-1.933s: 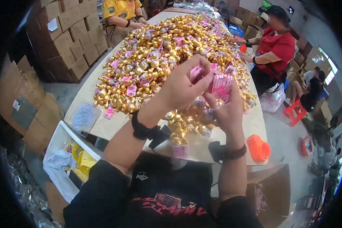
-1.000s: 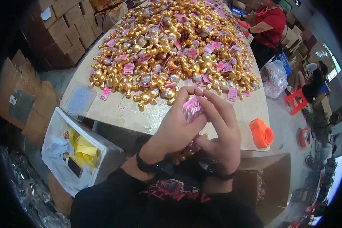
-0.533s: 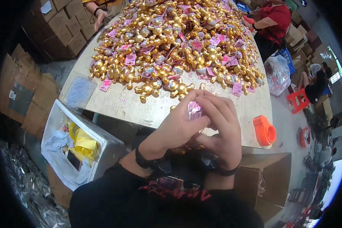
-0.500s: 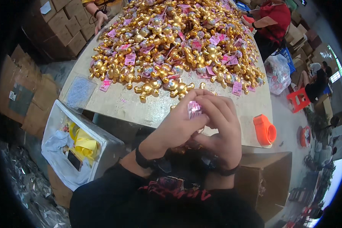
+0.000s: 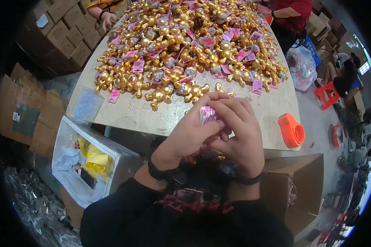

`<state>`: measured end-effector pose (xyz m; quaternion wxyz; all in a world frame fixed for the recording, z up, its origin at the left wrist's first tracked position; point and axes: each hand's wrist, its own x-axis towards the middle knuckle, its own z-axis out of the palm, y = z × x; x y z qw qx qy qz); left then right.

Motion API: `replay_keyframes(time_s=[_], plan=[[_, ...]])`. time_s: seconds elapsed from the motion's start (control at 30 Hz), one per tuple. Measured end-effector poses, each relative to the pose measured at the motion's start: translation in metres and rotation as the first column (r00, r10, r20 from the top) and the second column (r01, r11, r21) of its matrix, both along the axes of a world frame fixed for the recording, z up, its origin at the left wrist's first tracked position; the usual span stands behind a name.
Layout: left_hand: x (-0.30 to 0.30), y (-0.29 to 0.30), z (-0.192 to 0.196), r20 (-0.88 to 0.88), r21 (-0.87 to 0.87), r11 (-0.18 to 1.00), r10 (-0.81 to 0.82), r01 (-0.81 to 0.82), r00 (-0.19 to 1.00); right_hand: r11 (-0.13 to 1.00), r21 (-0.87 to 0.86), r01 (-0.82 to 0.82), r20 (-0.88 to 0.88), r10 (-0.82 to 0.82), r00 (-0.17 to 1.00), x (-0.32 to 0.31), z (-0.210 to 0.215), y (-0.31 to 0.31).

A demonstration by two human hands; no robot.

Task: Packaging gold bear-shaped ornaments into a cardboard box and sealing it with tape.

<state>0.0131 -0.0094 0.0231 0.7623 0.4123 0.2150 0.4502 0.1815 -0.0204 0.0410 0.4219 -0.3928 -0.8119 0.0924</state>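
Note:
Both my hands are raised over the near edge of the table, fingers curled in toward each other. A small pink-and-white striped card [image 5: 207,115] shows between them. My left hand [image 5: 188,133] is closed around this card, with the thumb along its lower side. My right hand [image 5: 242,138] is bent over the other side, fingers closed against the left; what lies under them is hidden. Just beyond my hands, gold bear-shaped figures [image 5: 160,94] with pink tags rise in a large pile. Some gold shapes [image 5: 218,155] show below my hands, partly covered.
An orange tape dispenser [image 5: 291,131] stands at the table's right edge. On the left lie a clear bag of white strands [image 5: 86,106] and a white foam box [image 5: 123,154] with yellow and pale cloth. An open carton [image 5: 272,193] sits at right. Co-workers stand across the table.
The view has shifted a little. My hands stay together around the card, with only slight finger movement. The far-left co-worker's hand has changed its pose slightly.

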Motion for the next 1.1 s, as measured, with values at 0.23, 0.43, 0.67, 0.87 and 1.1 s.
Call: replay_keyframes(time_s=[0.23,0.43,0.67,0.87,1.1], plan=[[0.004,-0.006,-0.013,-0.023,-0.025,0.999,0.048,-0.049,0.999,0.996,-0.023,-0.081,-0.004,0.081,0.997,0.0,-0.009,0.002],[-0.032,0.001,-0.013,0.18,0.118,0.985,0.105,-0.128,0.978,0.955,-0.238,0.175,-0.317,-0.246,0.916,0.056,-0.042,0.049],[-0.046,0.008,-0.011,0.193,0.39,0.866,0.254,-0.312,0.948,0.456,-0.359,0.814,0.588,-0.567,0.577,0.166,-0.133,0.175],[-0.04,0.005,-0.013,0.085,0.391,0.792,0.475,-0.468,0.876,0.586,-0.297,0.754,0.248,-0.715,0.654,0.16,-0.107,0.163],[-0.031,-0.004,0.004,-0.126,0.547,0.722,0.57,-0.422,0.812,0.902,-0.202,0.381,-0.498,-0.429,0.753,0.083,-0.005,0.056]])
